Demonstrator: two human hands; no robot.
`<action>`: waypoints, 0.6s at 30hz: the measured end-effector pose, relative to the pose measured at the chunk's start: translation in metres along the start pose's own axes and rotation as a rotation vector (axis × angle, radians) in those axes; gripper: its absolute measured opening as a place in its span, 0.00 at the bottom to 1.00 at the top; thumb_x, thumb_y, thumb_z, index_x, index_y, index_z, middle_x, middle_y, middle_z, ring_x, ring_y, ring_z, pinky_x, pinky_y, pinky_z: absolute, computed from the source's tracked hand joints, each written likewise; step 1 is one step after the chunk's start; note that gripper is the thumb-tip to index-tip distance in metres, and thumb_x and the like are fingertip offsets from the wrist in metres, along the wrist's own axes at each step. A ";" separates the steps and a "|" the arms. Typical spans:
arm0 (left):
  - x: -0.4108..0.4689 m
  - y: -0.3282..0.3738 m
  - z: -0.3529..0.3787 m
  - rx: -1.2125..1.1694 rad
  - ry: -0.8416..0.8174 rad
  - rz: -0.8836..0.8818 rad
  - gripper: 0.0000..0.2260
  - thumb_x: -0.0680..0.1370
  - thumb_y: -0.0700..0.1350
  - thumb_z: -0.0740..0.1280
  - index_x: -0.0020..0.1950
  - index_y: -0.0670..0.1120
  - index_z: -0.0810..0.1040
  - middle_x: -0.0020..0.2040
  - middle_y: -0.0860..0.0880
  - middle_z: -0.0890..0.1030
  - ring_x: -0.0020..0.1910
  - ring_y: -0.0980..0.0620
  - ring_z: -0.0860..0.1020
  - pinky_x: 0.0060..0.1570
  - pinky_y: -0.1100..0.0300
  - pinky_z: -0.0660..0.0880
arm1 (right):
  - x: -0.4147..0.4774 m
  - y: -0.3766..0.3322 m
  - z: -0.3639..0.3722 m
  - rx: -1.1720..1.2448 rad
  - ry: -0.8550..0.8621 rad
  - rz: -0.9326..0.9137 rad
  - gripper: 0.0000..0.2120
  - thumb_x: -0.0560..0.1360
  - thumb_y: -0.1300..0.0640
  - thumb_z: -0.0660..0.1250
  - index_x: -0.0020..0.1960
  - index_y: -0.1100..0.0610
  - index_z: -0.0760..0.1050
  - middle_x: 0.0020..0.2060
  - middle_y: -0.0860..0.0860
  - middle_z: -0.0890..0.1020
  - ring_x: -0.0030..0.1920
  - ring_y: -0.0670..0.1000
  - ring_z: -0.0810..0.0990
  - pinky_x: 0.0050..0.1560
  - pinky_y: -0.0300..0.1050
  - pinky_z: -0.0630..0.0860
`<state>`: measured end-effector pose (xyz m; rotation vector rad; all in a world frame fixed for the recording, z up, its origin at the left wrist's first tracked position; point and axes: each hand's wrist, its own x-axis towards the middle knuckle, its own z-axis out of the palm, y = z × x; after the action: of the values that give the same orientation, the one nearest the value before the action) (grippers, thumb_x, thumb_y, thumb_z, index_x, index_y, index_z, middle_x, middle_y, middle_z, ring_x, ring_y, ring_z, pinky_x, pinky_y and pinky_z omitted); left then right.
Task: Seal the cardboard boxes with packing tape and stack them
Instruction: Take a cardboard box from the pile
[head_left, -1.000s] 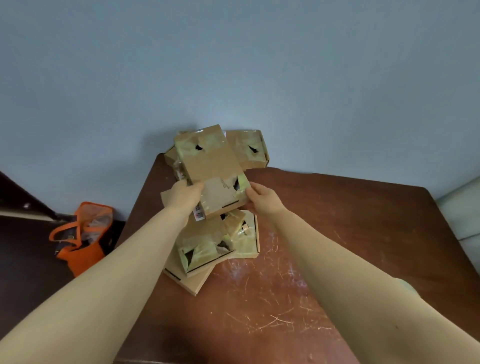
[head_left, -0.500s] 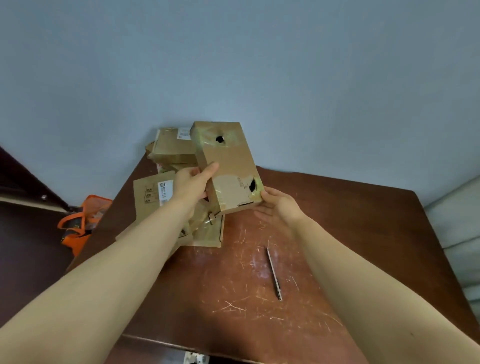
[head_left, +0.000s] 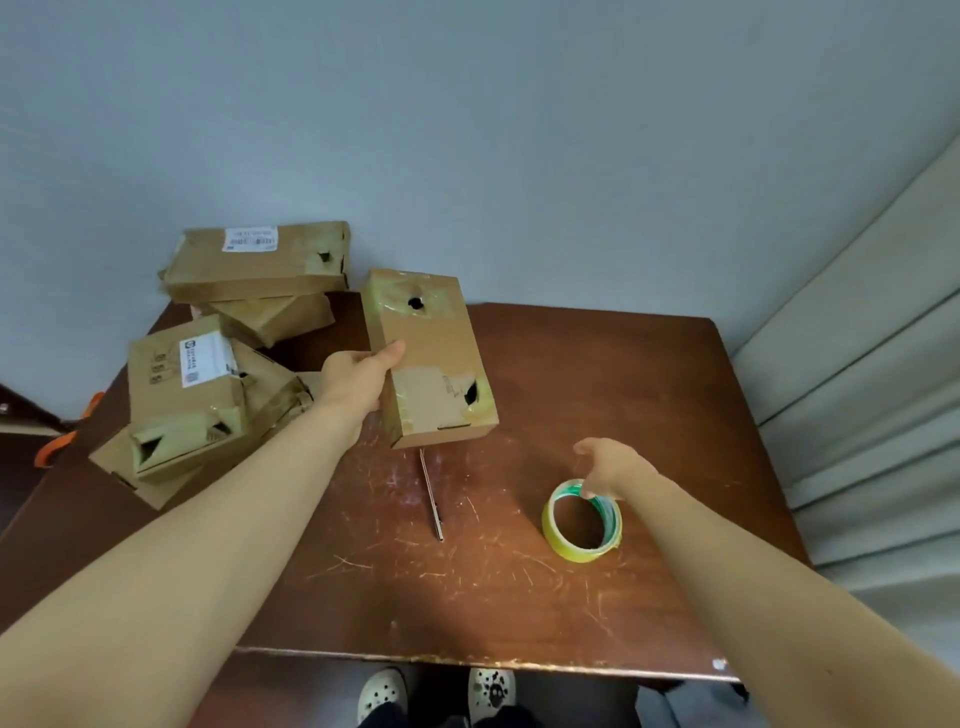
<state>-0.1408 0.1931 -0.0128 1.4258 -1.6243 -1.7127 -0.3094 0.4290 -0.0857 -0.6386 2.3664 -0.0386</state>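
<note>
My left hand grips the box by its left side, thumb laid across the top face and fingers out of sight underneath. The box has taped ends, each with a dark hole in it. To the left of that hand and beyond it sits a loose pile of other taped boxes on the table. My right hand is down at the tape, which lies flat just nearer me than the hand. The fingers curl onto the roll's far rim, though from this angle I can't tell whether they pinch it or only touch it. Between the two hands lies a thin metal rod, its far tip just short of the box.
</note>
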 end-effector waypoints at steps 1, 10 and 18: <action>-0.001 -0.001 0.001 0.009 -0.002 0.000 0.12 0.75 0.52 0.70 0.50 0.45 0.75 0.47 0.49 0.81 0.50 0.48 0.80 0.55 0.52 0.76 | -0.003 0.004 0.005 -0.039 0.004 0.023 0.28 0.72 0.60 0.71 0.70 0.52 0.67 0.64 0.52 0.75 0.62 0.54 0.75 0.59 0.46 0.75; -0.001 -0.015 -0.023 0.025 -0.003 -0.042 0.26 0.70 0.57 0.73 0.60 0.40 0.77 0.54 0.46 0.81 0.53 0.45 0.80 0.57 0.47 0.77 | 0.001 -0.017 0.013 0.289 0.067 0.222 0.03 0.77 0.65 0.59 0.49 0.62 0.71 0.35 0.57 0.83 0.34 0.55 0.85 0.47 0.49 0.82; -0.009 -0.026 -0.041 -0.022 0.036 -0.049 0.09 0.74 0.51 0.72 0.47 0.48 0.76 0.48 0.48 0.82 0.50 0.47 0.80 0.55 0.50 0.77 | -0.003 -0.076 0.021 1.342 0.000 0.203 0.19 0.76 0.69 0.65 0.64 0.63 0.66 0.55 0.59 0.73 0.50 0.53 0.78 0.60 0.48 0.76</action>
<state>-0.0937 0.1864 -0.0256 1.4888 -1.5595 -1.7165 -0.2619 0.3665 -0.0855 0.2624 1.8101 -1.3643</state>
